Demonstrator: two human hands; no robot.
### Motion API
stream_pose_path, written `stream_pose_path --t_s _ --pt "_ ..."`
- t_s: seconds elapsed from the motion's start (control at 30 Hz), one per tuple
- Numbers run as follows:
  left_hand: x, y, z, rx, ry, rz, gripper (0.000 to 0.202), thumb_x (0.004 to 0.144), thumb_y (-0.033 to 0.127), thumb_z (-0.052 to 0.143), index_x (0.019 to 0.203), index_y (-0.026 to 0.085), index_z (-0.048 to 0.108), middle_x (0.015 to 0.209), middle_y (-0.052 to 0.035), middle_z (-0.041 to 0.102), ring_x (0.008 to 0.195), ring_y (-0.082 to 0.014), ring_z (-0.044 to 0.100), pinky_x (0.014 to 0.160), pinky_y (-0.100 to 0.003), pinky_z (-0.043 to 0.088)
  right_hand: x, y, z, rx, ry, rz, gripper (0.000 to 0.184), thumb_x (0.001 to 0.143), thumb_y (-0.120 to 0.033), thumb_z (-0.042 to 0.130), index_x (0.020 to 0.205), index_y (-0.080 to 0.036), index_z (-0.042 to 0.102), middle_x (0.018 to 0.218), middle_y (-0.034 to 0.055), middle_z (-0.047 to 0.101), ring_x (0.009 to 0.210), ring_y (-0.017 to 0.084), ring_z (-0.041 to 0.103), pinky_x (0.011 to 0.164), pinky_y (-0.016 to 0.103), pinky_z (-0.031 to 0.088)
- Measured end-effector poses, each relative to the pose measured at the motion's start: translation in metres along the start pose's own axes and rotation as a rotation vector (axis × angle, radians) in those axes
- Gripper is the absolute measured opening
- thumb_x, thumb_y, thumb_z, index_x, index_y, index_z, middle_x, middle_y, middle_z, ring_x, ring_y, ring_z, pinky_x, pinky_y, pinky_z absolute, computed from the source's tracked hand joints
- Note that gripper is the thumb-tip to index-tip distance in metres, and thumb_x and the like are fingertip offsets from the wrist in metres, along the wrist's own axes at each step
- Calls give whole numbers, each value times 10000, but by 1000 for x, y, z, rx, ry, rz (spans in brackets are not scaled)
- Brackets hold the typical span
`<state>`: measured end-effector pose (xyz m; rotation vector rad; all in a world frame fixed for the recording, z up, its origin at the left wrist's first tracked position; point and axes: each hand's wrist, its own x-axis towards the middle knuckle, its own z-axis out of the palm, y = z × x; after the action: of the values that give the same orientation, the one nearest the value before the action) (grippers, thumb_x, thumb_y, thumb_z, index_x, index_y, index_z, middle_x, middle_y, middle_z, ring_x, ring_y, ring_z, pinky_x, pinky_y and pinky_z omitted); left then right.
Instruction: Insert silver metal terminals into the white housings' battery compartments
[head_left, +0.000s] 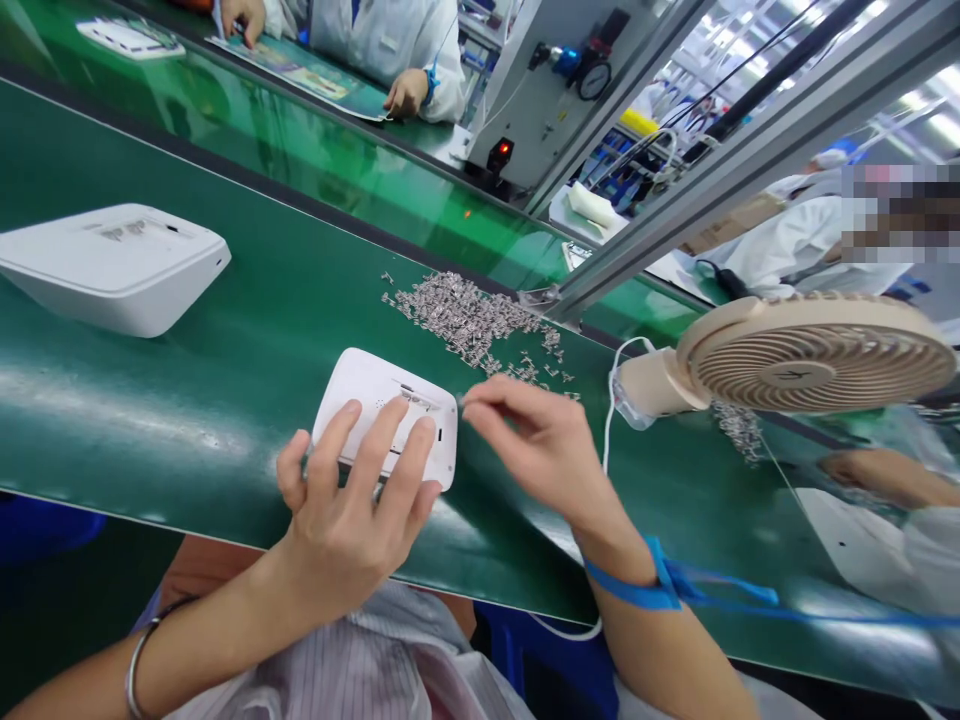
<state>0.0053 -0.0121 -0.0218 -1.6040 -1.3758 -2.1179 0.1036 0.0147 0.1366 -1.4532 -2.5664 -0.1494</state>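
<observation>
My left hand (352, 500) is pressing open fingers onto the small white plastic casing (386, 413) on the green counter (225, 350) while my right hand (536, 440) is pinching a tiny metal screw (460, 400) at its edge.

The small rounded plastic casing (382, 412) is white; the wide conveyor belt (247, 330) is green. The heap of tiny metal screws (465, 315) is silver, the round desk fan (814, 352) beige.

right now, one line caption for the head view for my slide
Left hand steadies a white casing on the green belt while right hand pinches a small screw beside a screw pile.
</observation>
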Motion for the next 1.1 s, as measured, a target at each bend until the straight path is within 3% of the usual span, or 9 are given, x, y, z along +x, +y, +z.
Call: stream_pose_path --t_s 0.1,0.2,0.57,0.73,0.87,0.97,1.1 --pt "0 -1 1 -6 -6 -1 299 840 248 571 1114 133 608 1126 -58 624 1030 -319 516 912 -438 243 -12 -21 14 241 -192 30 124 849 -149 488 773 -162 585 718 6 575 656 111 516 605 237 413" --pt "0 -1 1 -19 -5 29 200 834 213 587 1010 131 637 1048 -43 658 984 -308 545 897 -433 254 -15 -20 20 410 -298 140 141 854 -201 506 740 -153 576 704 8 570 629 109 517 574 235 418" --pt "3 -1 0 -206 -28 4 69 859 159 521 876 121 576 840 -41 670 853 -227 582 864 -387 284 -19 -25 26 737 -145 354 123 770 -261 639 768 -170 556 630 -20 513 559 80 489 533 199 424" --pt "5 -3 -3 -261 -72 -36 120 887 154 443 846 126 553 782 -42 644 817 -218 569 837 -383 286 -21 -26 16 497 -201 131 43 814 -196 589 788 -165 601 696 19 591 589 102 524 504 215 409" --pt "5 -2 -2 -242 -49 -46 118 880 157 463 829 123 564 767 -44 642 813 -221 560 840 -387 293 -22 -28 12 215 -226 -98 106 854 -116 501 837 -167 593 749 29 598 657 113 534 589 245 435" --pt "4 1 1 -182 -41 -43 134 872 209 504 876 110 595 855 -65 658 824 -224 555 842 -390 297 -20 -23 15 60 -112 -148 120 842 -94 494 825 -171 585 828 44 572 700 111 529 590 235 441" --pt "1 6 4 -40 -85 36 277 881 322 500 950 86 627 1032 -106 644 927 -286 537 851 -434 297 -13 -8 24 -103 69 -110 106 828 -106 515 794 -165 597 917 66 548 636 88 499 505 213 412"
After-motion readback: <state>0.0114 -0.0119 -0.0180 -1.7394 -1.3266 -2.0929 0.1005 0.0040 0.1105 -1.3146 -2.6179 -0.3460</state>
